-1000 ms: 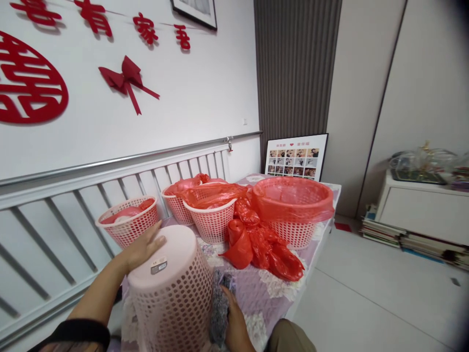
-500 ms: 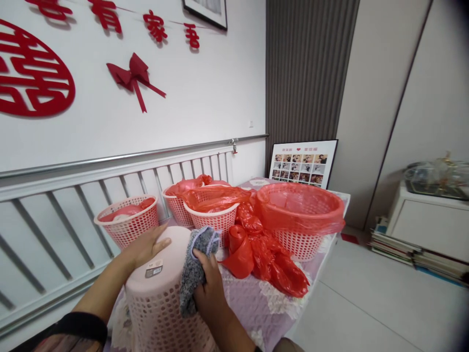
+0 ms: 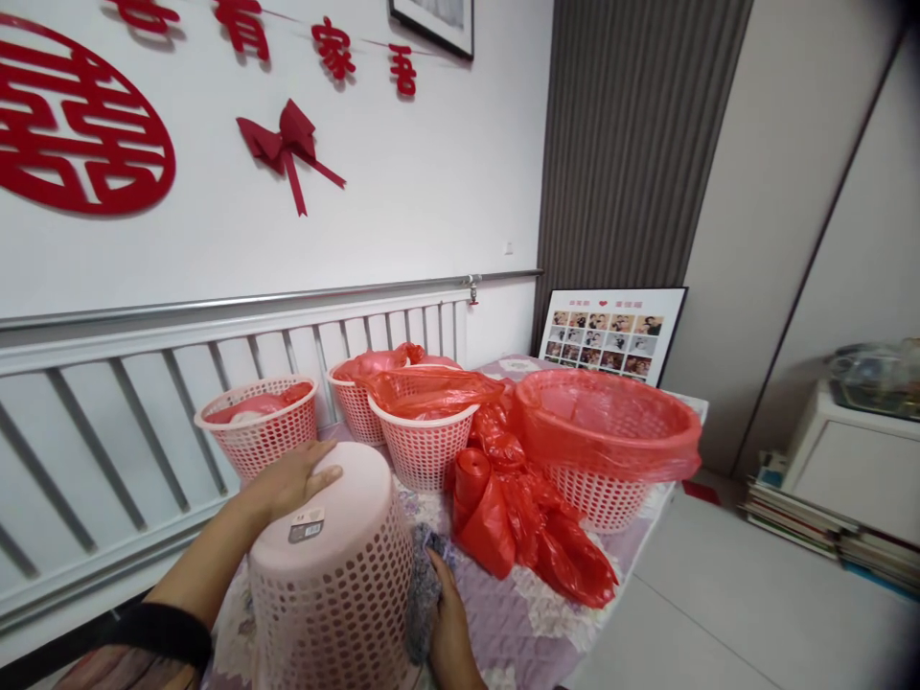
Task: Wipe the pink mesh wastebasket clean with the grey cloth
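A pale pink perforated plastic basket (image 3: 331, 585) stands upside down in front of me, its solid base with a label facing up. My left hand (image 3: 298, 479) lies on the far left of that base, fingers stretched out. In my right hand (image 3: 447, 613) is a grey fuzzy cloth (image 3: 423, 599), pressed against the basket's right side. Most of the right hand's fingers are hidden behind the cloth. Just beyond, a roll of red plastic bags (image 3: 475, 498) rests on the table, its loose bags trailing to the right.
Behind stand a bag-lined basket (image 3: 427, 455), another pink basket (image 3: 263, 441) and a third basket (image 3: 359, 412). A wide red-lined basket (image 3: 604, 489) is at the right. The quilted tablecloth (image 3: 495, 623) covers the table, beside a white radiator (image 3: 154, 460).
My right hand has moved down with the cloth, from the base's rim to the basket's right side. My left hand stays on the base. The view has shifted slightly.
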A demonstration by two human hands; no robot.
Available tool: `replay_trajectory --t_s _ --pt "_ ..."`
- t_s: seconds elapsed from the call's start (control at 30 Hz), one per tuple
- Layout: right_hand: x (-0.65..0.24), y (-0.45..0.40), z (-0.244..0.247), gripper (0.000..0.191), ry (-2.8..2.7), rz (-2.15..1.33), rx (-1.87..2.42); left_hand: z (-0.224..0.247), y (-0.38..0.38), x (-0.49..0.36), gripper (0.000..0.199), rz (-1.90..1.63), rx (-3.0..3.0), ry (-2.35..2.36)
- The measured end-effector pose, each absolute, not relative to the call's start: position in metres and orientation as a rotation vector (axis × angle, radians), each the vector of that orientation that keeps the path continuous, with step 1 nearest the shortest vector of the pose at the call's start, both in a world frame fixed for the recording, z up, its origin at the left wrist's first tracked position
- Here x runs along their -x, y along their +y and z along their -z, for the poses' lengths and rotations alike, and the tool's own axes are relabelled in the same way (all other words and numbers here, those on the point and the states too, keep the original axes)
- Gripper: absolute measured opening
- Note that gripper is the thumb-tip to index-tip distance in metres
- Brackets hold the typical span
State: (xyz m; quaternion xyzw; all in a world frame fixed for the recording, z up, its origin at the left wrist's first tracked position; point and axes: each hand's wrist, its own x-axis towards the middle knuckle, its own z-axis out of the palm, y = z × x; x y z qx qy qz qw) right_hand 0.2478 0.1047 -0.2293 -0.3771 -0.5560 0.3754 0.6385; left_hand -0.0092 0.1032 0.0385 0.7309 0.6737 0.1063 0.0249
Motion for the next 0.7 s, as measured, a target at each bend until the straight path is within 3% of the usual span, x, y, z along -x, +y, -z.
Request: replay_trajectory --t_s 0.13,0.3,0.4,0.53,0.7 --pt "-0.240 0.089 0.173 0.056 -1.278 -0.922 0.914 -0.037 0.105 0.011 0.083 -0.335 -2.268 2.074" --pt "-0.225 0.064 0.081 0.063 -1.476 -0.846 0.774 -0.036 0.105 0.012 0.084 -0.345 -2.270 2.078" --pt "-0.218 0.058 0.063 0.075 -1.640 -0.743 0.730 -0.036 0.105 0.012 0.084 -0.365 -2.277 2.068" --pt "-0.216 0.059 0.105 0.076 -1.660 -0.727 0.805 -0.036 0.105 0.013 0.082 -0.388 -2.269 2.056" --pt "-0.234 0.065 0.218 0.068 -1.468 -0.900 0.949 -0.037 0.104 0.011 0.084 -0.343 -2.242 2.089"
